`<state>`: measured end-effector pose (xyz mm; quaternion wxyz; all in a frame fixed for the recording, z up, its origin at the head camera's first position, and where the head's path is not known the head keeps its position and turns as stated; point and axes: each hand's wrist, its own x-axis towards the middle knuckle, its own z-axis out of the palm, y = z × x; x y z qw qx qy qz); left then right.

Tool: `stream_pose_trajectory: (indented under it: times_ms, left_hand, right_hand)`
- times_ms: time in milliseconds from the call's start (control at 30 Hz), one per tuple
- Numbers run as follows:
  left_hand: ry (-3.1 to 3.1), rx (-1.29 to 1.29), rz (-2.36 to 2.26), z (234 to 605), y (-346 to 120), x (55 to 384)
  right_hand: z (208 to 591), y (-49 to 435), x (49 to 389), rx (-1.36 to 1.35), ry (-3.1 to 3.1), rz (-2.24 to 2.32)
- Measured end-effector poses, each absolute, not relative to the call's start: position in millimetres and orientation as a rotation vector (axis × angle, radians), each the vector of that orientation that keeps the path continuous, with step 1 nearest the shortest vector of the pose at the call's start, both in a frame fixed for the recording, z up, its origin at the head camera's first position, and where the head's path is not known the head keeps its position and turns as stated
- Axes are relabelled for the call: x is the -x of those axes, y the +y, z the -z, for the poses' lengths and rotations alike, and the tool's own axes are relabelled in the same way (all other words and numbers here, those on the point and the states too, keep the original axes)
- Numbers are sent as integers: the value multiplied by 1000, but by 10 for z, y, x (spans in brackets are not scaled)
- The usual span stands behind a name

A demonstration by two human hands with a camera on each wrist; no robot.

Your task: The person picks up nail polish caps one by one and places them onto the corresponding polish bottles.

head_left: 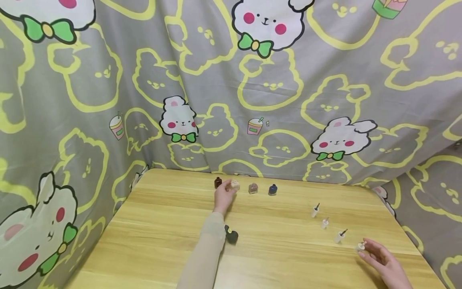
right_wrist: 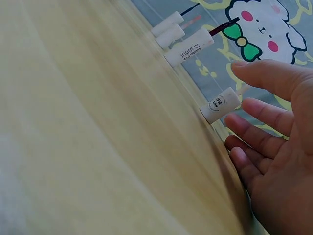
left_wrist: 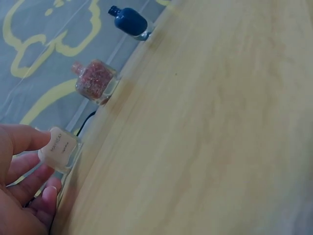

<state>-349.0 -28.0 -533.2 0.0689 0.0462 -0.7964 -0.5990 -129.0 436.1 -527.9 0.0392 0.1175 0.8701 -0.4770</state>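
At the back of the table, my left hand point(head_left: 224, 196) pinches a cream nail polish bottle point(left_wrist: 61, 149), uncapped and standing upright. To its left is a dark red polish bottle point(head_left: 218, 182). On its right stand a pink glitter bottle point(left_wrist: 95, 81) and a blue bottle point(left_wrist: 131, 23), both without caps. My right hand point(right_wrist: 279, 132) is beside a white brush cap point(right_wrist: 220, 105), fingers spread and relaxed around it. That cap stands on its end, brush pointing up. Several such caps, including one with a dark brush point(head_left: 340, 237), form a diagonal row.
The wooden table point(head_left: 162, 249) runs back to a grey patterned curtain point(head_left: 216, 80), which also hangs along the sides. A small black object point(head_left: 232, 236) lies by my left forearm. A thin dark cord shows behind the bottles in the left wrist view.
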Motion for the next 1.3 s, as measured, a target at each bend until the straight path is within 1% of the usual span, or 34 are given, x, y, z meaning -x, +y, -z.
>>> stream_pose_trajectory:
  times_ms: [167, 500, 733, 967, 1300]
  left_hand:
    - [-2411, -163, 1783, 5317, -230, 3481]
    - [-2457, -241, 1521, 5266, -128, 3490]
    - [-2451, -315, 1492, 5254, -95, 3476]
    - [-2459, -321, 1476, 5244, -97, 3449]
    - [-2555, -334, 1306, 5197, -137, 3357]
  right_hand:
    - [5280, 4364, 1299, -356, 2668, 1453]
    - [5286, 4321, 1288, -327, 2739, 1443]
    - [5309, 4298, 1266, -287, 2780, 1451]
    - [5284, 4283, 1269, -299, 2745, 1449]
    - [5270, 4288, 1279, -317, 2731, 1369]
